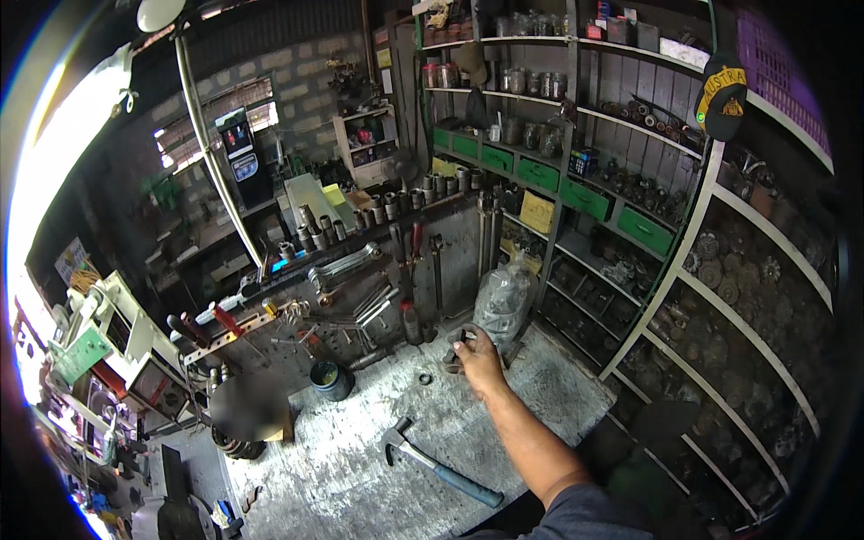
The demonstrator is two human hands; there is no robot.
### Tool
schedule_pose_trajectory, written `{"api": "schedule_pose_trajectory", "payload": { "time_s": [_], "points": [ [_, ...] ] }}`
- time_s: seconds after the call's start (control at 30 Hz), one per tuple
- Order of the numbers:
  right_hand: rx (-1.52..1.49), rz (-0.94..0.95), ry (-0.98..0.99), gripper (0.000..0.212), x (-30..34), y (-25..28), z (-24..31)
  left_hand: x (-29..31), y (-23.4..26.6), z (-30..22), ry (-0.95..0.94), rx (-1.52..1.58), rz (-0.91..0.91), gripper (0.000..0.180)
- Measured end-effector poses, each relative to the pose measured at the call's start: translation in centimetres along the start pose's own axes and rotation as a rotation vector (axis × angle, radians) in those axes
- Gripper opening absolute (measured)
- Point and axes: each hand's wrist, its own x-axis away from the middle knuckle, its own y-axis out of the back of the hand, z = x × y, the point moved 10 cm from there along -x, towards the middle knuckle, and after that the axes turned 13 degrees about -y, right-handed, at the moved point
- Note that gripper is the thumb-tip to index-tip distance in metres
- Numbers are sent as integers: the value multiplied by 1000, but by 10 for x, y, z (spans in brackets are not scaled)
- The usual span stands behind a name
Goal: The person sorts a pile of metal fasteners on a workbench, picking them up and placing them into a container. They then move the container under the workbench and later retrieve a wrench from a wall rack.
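My right hand (481, 362) reaches over the far right part of the workbench (342, 486). Its thumb and fingers are closed on a dark, ring-shaped part (454, 355), mostly covered by the fingers. Just behind the hand stands a clear plastic bag (504, 301) with greyish contents. A small dark ring (425, 379) lies on the bench to the left of the hand. Nearer to me rests a claw hammer (441, 463) with a blue grip, its head pointing left. My left hand is out of view.
A dark tub (331, 382) and a red-capped bottle (410, 322) stand along the bench's back. Wrenches (346, 264) and screwdrivers (225, 319) hang behind, with several sockets (378, 209) above. Shelves with green drawers (585, 198) rise at the right.
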Motion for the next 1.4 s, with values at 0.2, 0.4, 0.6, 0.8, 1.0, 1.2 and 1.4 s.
{"api": "schedule_pose_trajectory", "payload": {
  "time_s": [0.2, 0.4, 0.6, 0.8, 1.0, 1.2, 1.4],
  "points": [
    [89, -36, 135, 34, -2, 27, 41, 0, -13, 26, 96, 30, 69, 19],
    [162, -110, 59, 35, 73, 72, 49, -30, -37, 10, -112, -233, 202, 21],
    [131, -88, 62, 35, 98, 104, 85, -27, -47, 24, -57, 25, 162, 15],
    [202, -37, 184, 48, 32, 122, 144, -11, -56, 61, -98, 15, 59, 26],
    [296, -200, 513, 50, -54, 136, 230, 21, -99, 69, -70, 48, -29, 32],
    [215, -29, 307, 40, -105, 174, 214, 6, -189, 64, -388, -153, 136, 36],
    [556, -616, 673, 34, -71, 316, 317, 6, -229, 80, -137, 50, 121, 39]
  ]
}}
